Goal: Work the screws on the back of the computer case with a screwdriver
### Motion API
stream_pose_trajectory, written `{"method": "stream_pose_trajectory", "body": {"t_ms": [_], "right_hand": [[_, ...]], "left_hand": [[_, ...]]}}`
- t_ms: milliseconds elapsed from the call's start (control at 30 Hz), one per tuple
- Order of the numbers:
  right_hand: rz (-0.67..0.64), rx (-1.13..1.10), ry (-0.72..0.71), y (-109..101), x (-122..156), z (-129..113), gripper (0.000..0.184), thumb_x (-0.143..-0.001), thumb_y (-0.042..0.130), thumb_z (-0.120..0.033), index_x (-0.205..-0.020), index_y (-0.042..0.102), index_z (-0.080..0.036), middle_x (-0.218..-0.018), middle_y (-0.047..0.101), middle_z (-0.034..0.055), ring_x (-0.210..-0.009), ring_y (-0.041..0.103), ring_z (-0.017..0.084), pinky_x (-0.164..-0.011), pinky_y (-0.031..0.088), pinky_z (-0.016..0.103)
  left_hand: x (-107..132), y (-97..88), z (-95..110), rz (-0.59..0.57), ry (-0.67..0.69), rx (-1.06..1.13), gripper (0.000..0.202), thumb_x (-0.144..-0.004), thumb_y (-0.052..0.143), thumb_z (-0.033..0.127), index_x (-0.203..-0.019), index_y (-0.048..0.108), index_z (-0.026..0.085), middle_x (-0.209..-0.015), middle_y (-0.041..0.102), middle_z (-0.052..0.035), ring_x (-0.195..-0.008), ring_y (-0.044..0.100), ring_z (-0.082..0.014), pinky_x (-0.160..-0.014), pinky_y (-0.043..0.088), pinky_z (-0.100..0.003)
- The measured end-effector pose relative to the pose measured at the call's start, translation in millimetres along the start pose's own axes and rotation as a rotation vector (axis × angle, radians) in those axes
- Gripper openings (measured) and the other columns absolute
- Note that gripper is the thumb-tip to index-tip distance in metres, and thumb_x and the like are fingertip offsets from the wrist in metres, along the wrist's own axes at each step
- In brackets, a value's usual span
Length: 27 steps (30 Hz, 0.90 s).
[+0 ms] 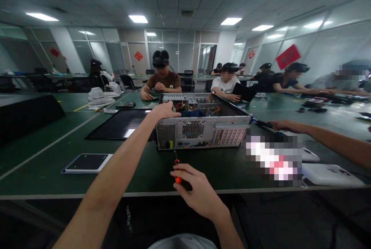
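Observation:
A grey metal computer case [203, 129] lies on its side on the green table, its rear panel facing me and its top side uncovered. Wires and parts show inside it. My left hand [165, 111] grips the case's near upper edge at the left corner, with some fingertips hidden inside. Below the rear panel, my right hand [195, 189] has its thumb and fingers around the orange handle of a screwdriver [177, 173]. The screwdriver's thin shaft points away from me, toward the case's lower edge.
A black side panel [111, 123] lies left of the case. Nearer me is a white-edged device with a black top [88, 163]. At right, another person's hand [285, 125] holds a dark object beside the case. A white device [330, 174] lies near the table edge. More people sit opposite.

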State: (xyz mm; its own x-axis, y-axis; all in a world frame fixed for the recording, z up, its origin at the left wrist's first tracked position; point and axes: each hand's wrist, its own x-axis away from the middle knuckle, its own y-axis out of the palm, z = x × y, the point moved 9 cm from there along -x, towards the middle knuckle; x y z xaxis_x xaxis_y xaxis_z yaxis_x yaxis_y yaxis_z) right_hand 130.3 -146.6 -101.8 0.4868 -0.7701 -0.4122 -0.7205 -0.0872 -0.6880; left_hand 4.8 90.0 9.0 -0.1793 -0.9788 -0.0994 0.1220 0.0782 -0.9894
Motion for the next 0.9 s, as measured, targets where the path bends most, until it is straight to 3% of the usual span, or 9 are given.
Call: {"method": "stream_pose_trajectory", "body": {"t_ms": [133, 233, 400, 567, 733, 900], "right_hand": [[0.006, 0.152, 0.031, 0.2, -1.3, 3.4, 0.025, -0.086, 0.078, -0.023, -0.11, 0.071, -0.022, -0.119, 0.071, 0.0063, -0.108, 0.068, 0.024, -0.099, 0.053, 0.039], [-0.001, 0.257, 0.07, 1.8, -1.8, 4.8, 0.03, -0.086, 0.079, -0.03, -0.112, 0.069, -0.022, -0.115, 0.07, 0.0078, -0.1, 0.067, 0.025, -0.093, 0.054, 0.041], [-0.046, 0.323, 0.119, 4.8, -0.6, 5.2, 0.04, -0.097, 0.065, -0.04, -0.135, 0.062, -0.027, -0.116, 0.068, 0.0082, -0.096, 0.069, 0.025, -0.088, 0.056, 0.041], [-0.05, 0.285, 0.111, 1.8, -1.6, 2.0, 0.028, -0.104, 0.053, -0.036, -0.125, 0.069, -0.027, -0.112, 0.069, 0.0077, -0.095, 0.07, 0.021, -0.088, 0.055, 0.035], [-0.077, 0.139, 0.112, 0.9, -0.4, 3.1, 0.041, -0.093, 0.072, -0.037, -0.132, 0.064, -0.025, -0.119, 0.071, 0.0066, -0.11, 0.067, 0.024, -0.099, 0.053, 0.038], [-0.09, 0.185, 0.147, 7.4, 0.8, 9.8, 0.042, -0.089, 0.077, -0.034, -0.128, 0.065, -0.023, -0.116, 0.07, 0.007, -0.105, 0.069, 0.026, -0.095, 0.056, 0.041]], "left_hand": [[2.9, -1.7, 2.3, -0.01, -0.004, -0.003, 0.063, -0.085, 0.058, 0.072, -0.124, 0.055, 0.021, -0.135, 0.067, -0.0164, -0.122, 0.064, -0.0338, -0.1, 0.051, -0.043], [3.5, -2.5, 2.3, -0.011, -0.011, -0.005, 0.062, -0.085, 0.058, 0.071, -0.124, 0.055, 0.023, -0.135, 0.067, -0.0154, -0.122, 0.064, -0.0336, -0.1, 0.051, -0.043], [1.6, -1.2, 1.1, -0.012, -0.004, 0.006, 0.063, -0.085, 0.058, 0.073, -0.124, 0.055, 0.023, -0.134, 0.067, -0.0155, -0.121, 0.065, -0.0346, -0.1, 0.051, -0.044], [1.0, -0.6, 0.6, -0.01, -0.007, -0.004, 0.064, -0.084, 0.057, 0.074, -0.124, 0.055, 0.024, -0.135, 0.067, -0.015, -0.121, 0.065, -0.0343, -0.099, 0.051, -0.043], [0.0, 0.3, 0.1, -0.012, -0.002, 0.001, 0.063, -0.085, 0.057, 0.073, -0.124, 0.055, 0.023, -0.135, 0.067, -0.0149, -0.121, 0.065, -0.0339, -0.1, 0.051, -0.042], [1.9, -1.0, 0.3, -0.008, -0.013, -0.001, 0.063, -0.084, 0.057, 0.074, -0.123, 0.056, 0.024, -0.134, 0.068, -0.0147, -0.121, 0.065, -0.0342, -0.1, 0.05, -0.043]]}}
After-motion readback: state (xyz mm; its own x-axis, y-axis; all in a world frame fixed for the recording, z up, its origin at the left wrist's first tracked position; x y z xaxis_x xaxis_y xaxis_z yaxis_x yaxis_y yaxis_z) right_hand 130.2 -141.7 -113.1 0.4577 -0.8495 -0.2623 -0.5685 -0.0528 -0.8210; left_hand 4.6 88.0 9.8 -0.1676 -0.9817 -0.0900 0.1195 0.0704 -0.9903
